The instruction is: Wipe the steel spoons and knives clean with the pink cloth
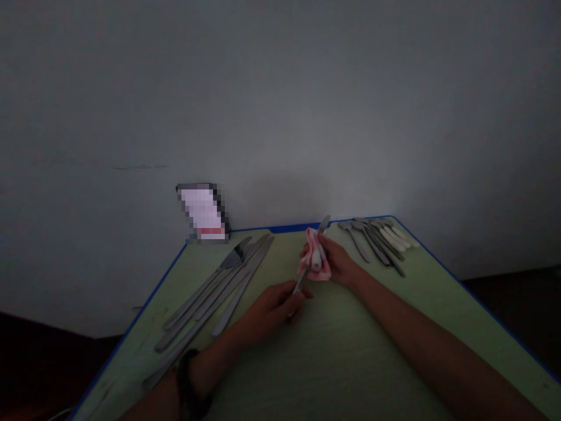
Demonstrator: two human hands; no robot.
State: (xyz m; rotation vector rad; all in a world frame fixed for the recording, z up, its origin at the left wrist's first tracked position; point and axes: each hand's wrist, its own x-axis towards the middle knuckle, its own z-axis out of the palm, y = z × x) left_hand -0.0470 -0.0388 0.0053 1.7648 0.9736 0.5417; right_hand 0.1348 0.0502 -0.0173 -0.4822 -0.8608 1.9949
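My left hand (276, 307) is closed on the handle end of a metal table knife (307, 275), near the middle of a pale green table (350, 362). My right hand (335, 260) grips a pink and white cloth (316, 257) that is wrapped round the middle of the knife. The knife's tip (325, 222) sticks out past the cloth, pointing toward the wall.
Several knives and forks (219, 286) lie in a row on the left of the table. Several spoons (379, 240) lie at the far right corner. A blurred pink card (204, 213) leans on the white wall. The table has a blue edge (272, 228).
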